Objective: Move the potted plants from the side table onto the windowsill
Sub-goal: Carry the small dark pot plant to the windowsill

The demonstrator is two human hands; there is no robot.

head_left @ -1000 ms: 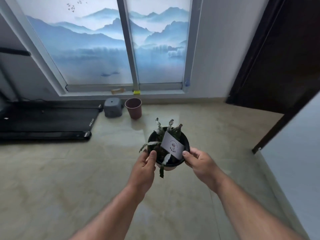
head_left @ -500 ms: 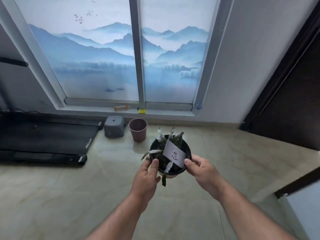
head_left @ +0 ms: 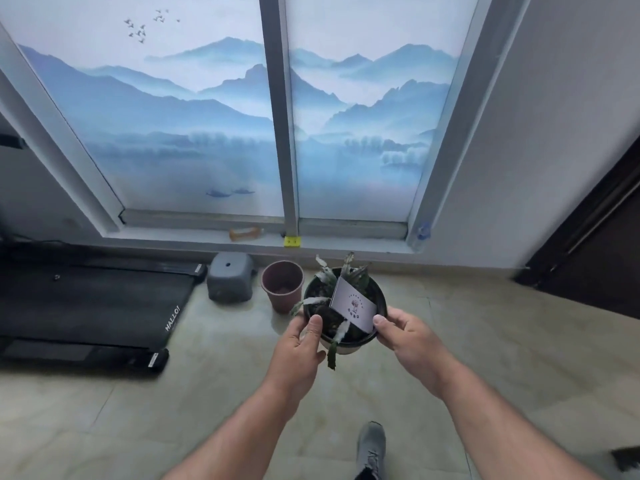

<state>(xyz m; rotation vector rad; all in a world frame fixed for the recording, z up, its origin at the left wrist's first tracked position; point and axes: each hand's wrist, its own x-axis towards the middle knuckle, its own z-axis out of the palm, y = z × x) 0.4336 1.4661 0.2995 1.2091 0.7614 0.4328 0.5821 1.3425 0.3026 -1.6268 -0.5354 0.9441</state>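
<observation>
A black potted plant (head_left: pixel 360 337) with drooping green stems and a white label card is carried in front of me, above the floor. My left hand (head_left: pixel 299 348) grips its left rim, thumb on top. On the right rim my right hand (head_left: pixel 405 336) holds it, thumb beside the card. The low windowsill (head_left: pixel 346 245) runs below the window just ahead, slightly beyond the pot. The side table is out of view.
An empty brown pot (head_left: pixel 282 284) and a grey stool (head_left: pixel 230 277) stand on the floor under the sill. A black treadmill (head_left: pixel 86 306) lies at left. A small tan object (head_left: pixel 244 233) and yellow tag (head_left: pixel 292 241) sit on the sill. Dark door at right; my shoe (head_left: pixel 372 448) below.
I have walked closer to the window with the pot held in both hands; the sill and floor objects appear nearer and larger. Grip is unchanged.
</observation>
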